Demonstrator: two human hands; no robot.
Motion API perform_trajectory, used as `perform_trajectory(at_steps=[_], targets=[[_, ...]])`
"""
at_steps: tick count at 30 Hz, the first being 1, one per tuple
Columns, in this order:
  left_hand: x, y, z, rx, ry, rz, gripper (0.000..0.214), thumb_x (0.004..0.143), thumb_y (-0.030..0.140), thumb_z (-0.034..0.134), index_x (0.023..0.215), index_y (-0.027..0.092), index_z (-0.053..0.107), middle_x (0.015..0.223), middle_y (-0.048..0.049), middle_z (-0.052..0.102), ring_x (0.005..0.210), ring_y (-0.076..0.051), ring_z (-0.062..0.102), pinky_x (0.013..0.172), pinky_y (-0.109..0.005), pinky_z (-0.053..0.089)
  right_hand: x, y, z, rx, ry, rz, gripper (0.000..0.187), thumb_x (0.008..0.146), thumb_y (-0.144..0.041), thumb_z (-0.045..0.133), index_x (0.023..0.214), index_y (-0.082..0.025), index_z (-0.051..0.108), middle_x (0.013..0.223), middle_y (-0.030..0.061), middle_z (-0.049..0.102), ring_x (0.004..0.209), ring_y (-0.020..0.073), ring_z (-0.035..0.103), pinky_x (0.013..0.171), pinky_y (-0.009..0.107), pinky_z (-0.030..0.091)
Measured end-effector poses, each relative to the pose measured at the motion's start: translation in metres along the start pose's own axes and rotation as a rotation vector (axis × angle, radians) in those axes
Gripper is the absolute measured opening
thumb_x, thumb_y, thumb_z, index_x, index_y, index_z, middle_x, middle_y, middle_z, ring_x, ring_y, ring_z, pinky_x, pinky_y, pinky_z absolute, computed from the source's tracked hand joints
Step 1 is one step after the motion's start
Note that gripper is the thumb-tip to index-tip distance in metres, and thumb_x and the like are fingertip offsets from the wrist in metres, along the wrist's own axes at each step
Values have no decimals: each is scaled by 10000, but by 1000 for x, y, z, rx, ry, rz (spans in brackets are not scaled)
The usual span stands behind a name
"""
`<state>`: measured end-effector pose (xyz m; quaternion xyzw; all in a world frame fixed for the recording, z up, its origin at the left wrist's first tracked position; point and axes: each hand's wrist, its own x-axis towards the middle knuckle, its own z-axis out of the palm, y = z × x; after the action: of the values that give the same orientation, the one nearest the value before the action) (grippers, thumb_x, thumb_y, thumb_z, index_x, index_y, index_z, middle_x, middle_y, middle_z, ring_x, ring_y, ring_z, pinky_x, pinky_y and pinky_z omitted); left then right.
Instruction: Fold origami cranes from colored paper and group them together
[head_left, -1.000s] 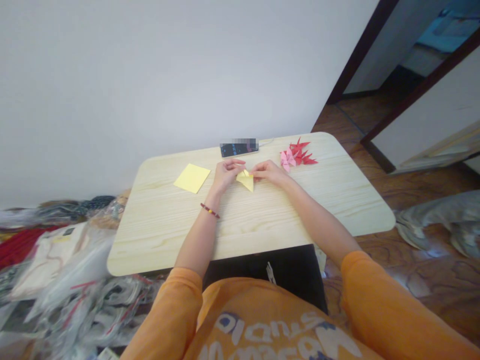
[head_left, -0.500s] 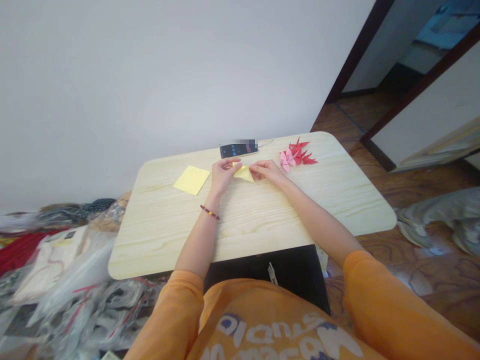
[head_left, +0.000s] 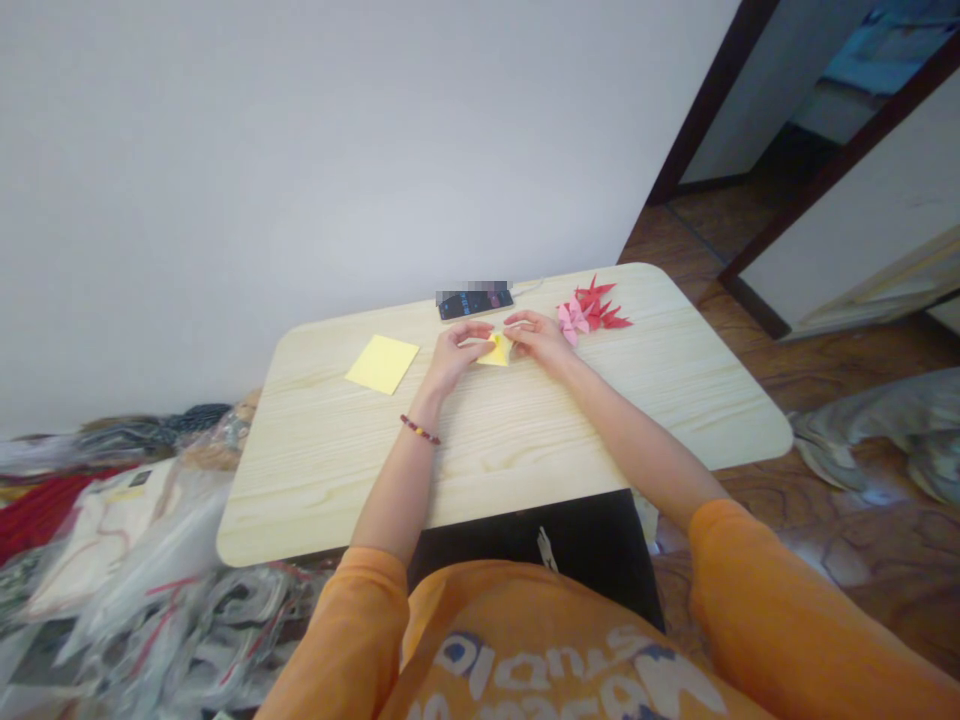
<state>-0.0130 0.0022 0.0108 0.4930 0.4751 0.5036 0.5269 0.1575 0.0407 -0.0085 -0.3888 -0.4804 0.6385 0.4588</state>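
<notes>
Folded yellow origami paper, likely light and easily creased, is pinched by left hand and right hand; best held at edges.

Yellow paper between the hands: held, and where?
The folded yellow paper is held at both sides by fingertips of the left hand and right hand.

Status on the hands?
Left hand and right hand pinching folded yellow paper. Paper cranes just past right hand; phone ahead.
</notes>
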Motion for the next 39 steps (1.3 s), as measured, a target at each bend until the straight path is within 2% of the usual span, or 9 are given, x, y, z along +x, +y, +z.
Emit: perform_trajectory(at_steps=[3, 5, 9, 13, 17, 21, 26, 31, 39], targets=[[-2, 1, 3, -18, -58, -64, 351, 562, 241, 776, 897, 162, 709, 861, -30, 697, 666, -101, 592, 654, -234, 455, 0, 2, 2, -6, 4, 6, 423, 542, -395, 797, 851, -194, 591, 637, -27, 617, 514, 80, 493, 479, 200, 356], [-2, 1, 5, -52, -39, -114, 327, 544, 231, 776, 854, 149, 713, 796, -28, 698, 646, -102, 587, 645, -234, 452, 0, 1, 3, -32, 36, -22, 429, 539, -415, 792, 844, -201, 578, 714, -15, 628, 577, 95, 524, 498, 206, 375], [-1, -1, 8, -89, 104, -130, 346, 526, 239, 777, 848, 130, 713, 735, -31, 695, 621, -108, 591, 651, -250, 464, -5, -9, 7, -120, 108, -150, 362, 627, -469, 709, 851, -211, 591, 899, 11, 632, 806, 138, 562, 593, 223, 430], [1, -6, 8, -21, 237, -48, 398, 545, 316, 792, 882, 120, 712, 806, -63, 714, 642, -129, 618, 677, -281, 494, -12, -19, 10, -265, 48, -276, 336, 637, -428, 713, 875, -208, 624, 1027, 29, 632, 990, 170, 541, 725, 250, 440], [1, -6, 8, 19, 237, -6, 401, 550, 346, 799, 870, 119, 717, 904, -90, 722, 706, -159, 646, 696, -292, 509, -11, -17, 13, -302, 34, -218, 356, 565, -411, 747, 808, -187, 615, 879, 34, 641, 876, 177, 575, 680, 264, 435], [0, -4, 10, 33, 114, -32, 415, 532, 324, 820, 881, 126, 715, 871, -77, 723, 684, -150, 644, 692, -288, 515, -6, -11, 11, -235, 110, -181, 327, 569, -436, 727, 726, -185, 589, 761, 25, 632, 735, 153, 575, 656, 272, 443], [-1, -3, 13, -125, -5, -143, 440, 514, 344, 848, 864, 124, 699, 887, -77, 720, 739, -151, 660, 711, -279, 530, -5, -11, 9, -198, 125, -146, 338, 549, -442, 742, 712, -175, 614, 736, 30, 644, 687, 143, 570, 590, 254, 429], [-3, -2, 14, -267, -16, -206, 416, 658, 494, 752, 802, 108, 692, 850, -90, 718, 766, -154, 675, 747, -285, 547, -5, -9, 10, -164, 104, -91, 366, 543, -460, 747, 722, -163, 630, 701, 18, 646, 624, 122, 543, 525, 235, 385], [-3, -5, 14, -219, 2, -207, 401, 563, 478, 812, 718, 126, 699, 759, -48, 700, 709, -128, 645, 726, -266, 539, -9, -12, 11, -168, 100, -76, 328, 580, -455, 720, 708, -161, 655, 670, 19, 638, 598, 114, 511, 506, 232, 353]])
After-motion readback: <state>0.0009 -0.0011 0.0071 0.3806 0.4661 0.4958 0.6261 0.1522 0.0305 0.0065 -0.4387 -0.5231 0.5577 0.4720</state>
